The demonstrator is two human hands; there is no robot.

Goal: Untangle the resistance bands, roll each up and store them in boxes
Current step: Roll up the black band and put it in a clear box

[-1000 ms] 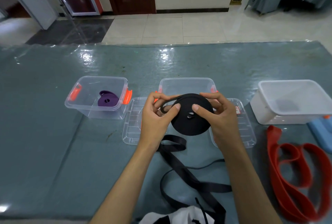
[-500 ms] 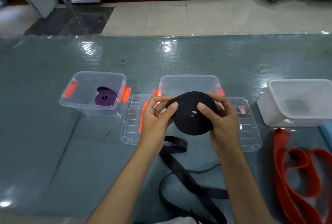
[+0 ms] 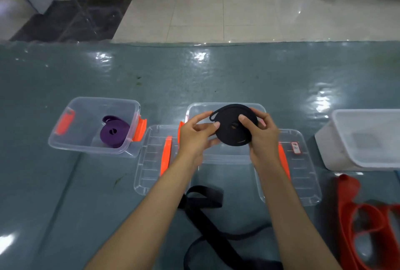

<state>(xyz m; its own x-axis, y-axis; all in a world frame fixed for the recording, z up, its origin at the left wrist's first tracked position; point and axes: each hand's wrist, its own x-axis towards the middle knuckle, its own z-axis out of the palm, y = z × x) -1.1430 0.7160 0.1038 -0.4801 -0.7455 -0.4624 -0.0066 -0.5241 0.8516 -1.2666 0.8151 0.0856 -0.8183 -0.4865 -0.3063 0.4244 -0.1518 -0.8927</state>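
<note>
Head view shows a black rolled band [image 3: 234, 126] near the middle of the frame, held up over a clear box [image 3: 225, 157]. It is wound into a flat round coil with a small hole in its middle. A little loop of the band sticks out at its upper left edge.

Both hands hold the coil. The left hand [image 3: 194, 137] has its grip on the left edge, thumb on the front and fingers behind. The right hand [image 3: 262, 137] has its grip on the right side, with the thumb pressed on the front near the hole and the fingers curled round the back.

Two clear lids lie flat on the counter [image 3: 216, 75], one just left of the box [image 3: 151, 161] and one just right of it [image 3: 298, 168]. Each lid has an orange strip.

Low in the frame, between the two arms, a loose black band [image 3: 207, 222] lies in loops on the counter.

At the left of the frame is another clear box with orange clips [image 3: 95, 124]. A rolled purple band [image 3: 114, 133] rests inside it.

At the right edge stands a white box [image 3: 363, 139]. Below it, in the lower right corner, a red band [image 3: 355, 222] lies loose in big loops.

Past the far edge of the counter is a tiled floor [image 3: 238, 14].
</note>
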